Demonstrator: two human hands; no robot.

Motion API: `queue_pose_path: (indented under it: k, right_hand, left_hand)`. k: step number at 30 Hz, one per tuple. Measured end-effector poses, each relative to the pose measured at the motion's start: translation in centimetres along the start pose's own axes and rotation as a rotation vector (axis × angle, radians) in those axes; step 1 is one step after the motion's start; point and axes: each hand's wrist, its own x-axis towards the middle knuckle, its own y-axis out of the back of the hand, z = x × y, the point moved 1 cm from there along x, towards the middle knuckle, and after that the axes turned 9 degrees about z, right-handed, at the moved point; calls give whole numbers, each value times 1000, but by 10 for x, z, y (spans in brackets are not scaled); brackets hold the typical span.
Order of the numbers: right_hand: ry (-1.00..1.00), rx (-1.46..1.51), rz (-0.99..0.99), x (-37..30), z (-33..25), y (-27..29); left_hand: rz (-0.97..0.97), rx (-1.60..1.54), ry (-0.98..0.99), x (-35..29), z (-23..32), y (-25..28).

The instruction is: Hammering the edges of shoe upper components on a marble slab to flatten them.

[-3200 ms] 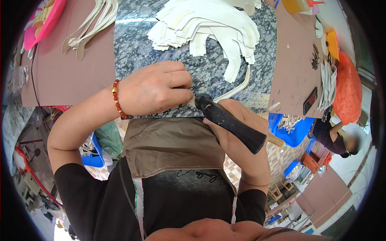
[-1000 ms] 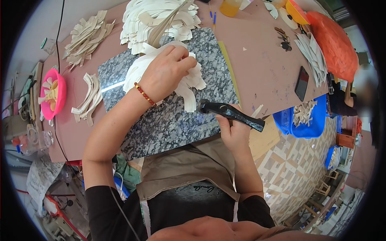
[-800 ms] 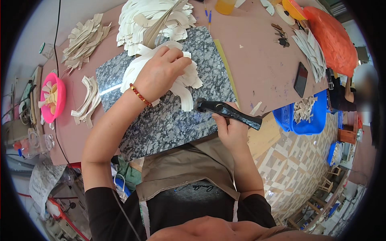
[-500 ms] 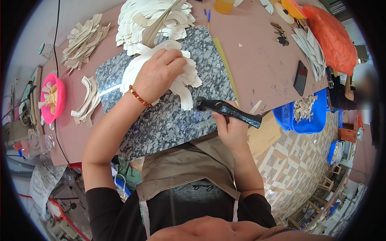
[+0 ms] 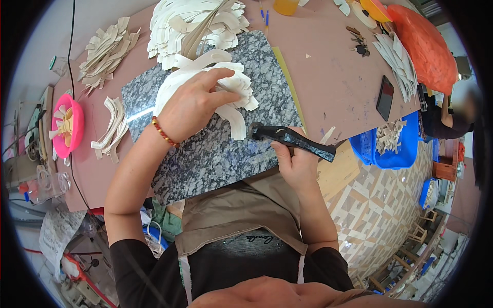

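My left hand (image 5: 197, 100) rests over a pile of white curved strips (image 5: 240, 84), with thumb and forefinger spread apart. The other fingers are partly hidden. One curved strip's end (image 5: 236, 126) juts from the pile toward me, onto the grey speckled stone slab (image 5: 205, 169). My right hand (image 5: 298, 164) is closed round a black hammer (image 5: 292, 138). The hammer's head is low at the slab, just right of that strip's end. Behind the pile lies a larger heap of white strips (image 5: 174, 36).
Strips also lie in bundles at the left (image 5: 113, 128) and far left (image 5: 105, 54). A pink bowl (image 5: 77, 128) stands at the left edge. Toward the right are a phone (image 5: 384, 98), keys (image 5: 359, 43), a red bag (image 5: 426, 51) and a blue basket (image 5: 408, 159). Another person (image 5: 447, 120) is beyond.
My left hand has shifted slightly down and left across the pile, and its thumb and forefinger have spread. The right hand and the hammer have hardly moved.
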Motion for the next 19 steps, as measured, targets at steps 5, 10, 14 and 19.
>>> queue_pose_path:
  k: [5,10,14,19]
  right_hand:
    - [-31,59,3,-1,0,-2]
    - [-59,93,-8,-2,3,-3]
    - [-136,-6,-54,12,-8,6]
    - [244,-116,71,48,-44,-6]
  left_hand:
    - [-122,-232,148,-6,-5,16]
    - [-188,-440,189,-9,-19,20]
    - [-155,-415,199,-11,-9,13]
    - [-73,-85,73,-25,5,-4]
